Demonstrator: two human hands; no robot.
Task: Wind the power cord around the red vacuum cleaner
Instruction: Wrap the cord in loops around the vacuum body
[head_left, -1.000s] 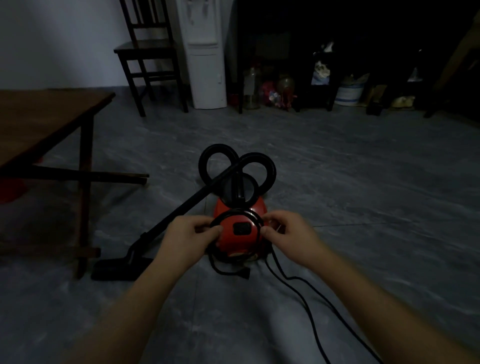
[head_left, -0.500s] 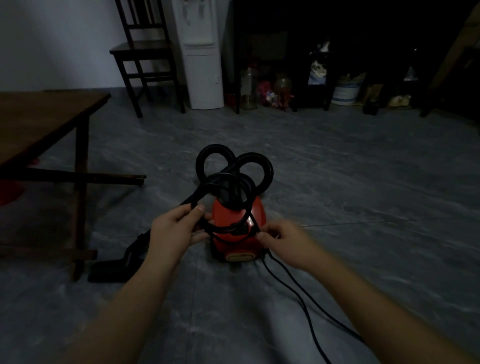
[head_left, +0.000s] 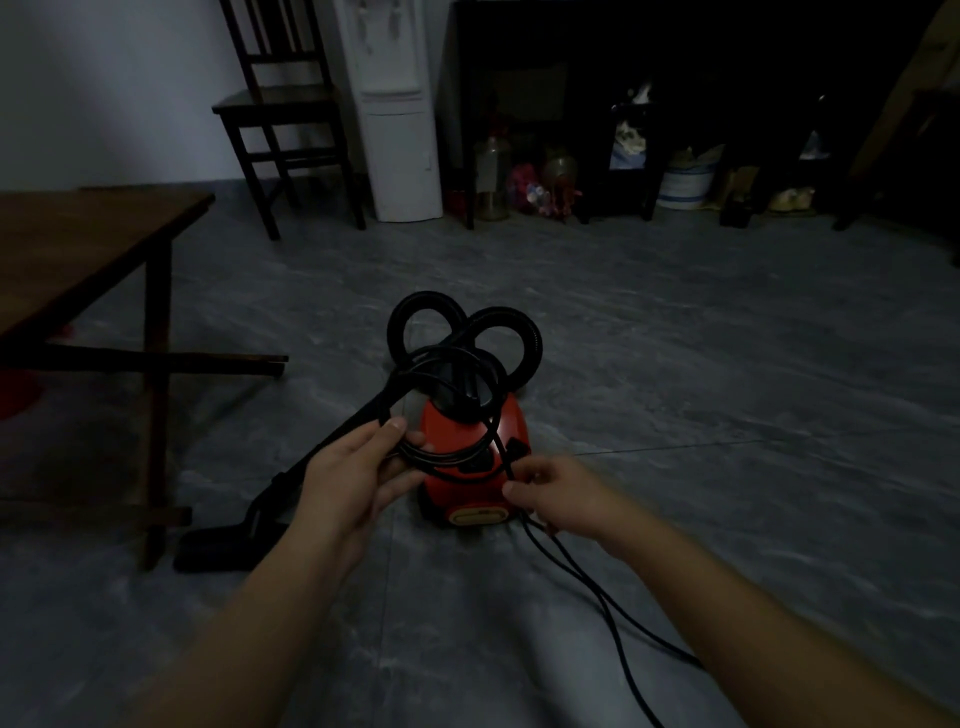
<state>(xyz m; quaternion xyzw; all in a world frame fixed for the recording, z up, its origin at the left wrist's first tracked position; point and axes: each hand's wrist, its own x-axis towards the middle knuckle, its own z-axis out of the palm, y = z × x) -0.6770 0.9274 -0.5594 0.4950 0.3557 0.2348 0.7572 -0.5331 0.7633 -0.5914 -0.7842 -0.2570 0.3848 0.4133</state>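
The red vacuum cleaner (head_left: 470, 441) stands on the grey floor in mid-view, its black hose (head_left: 498, 322) looped behind it. Several coils of the black power cord (head_left: 447, 457) lie over the vacuum's top. My left hand (head_left: 358, 467) grips those coils at the vacuum's left side. My right hand (head_left: 556, 493) pinches the cord at the vacuum's right front. From that hand two strands of cord trail down over the floor to the lower right.
The vacuum's black wand and floor nozzle (head_left: 228, 540) lie to the left. A wooden table (head_left: 93, 234) stands at left, a dark chair (head_left: 280, 114) and a white water dispenser (head_left: 395, 130) at the back. Dark shelves with clutter (head_left: 675, 176) line the far wall.
The cord coils rose from around the vacuum's lower front up over its top. My left hand lifted with them; my right hand stayed at the right side, holding the cord.
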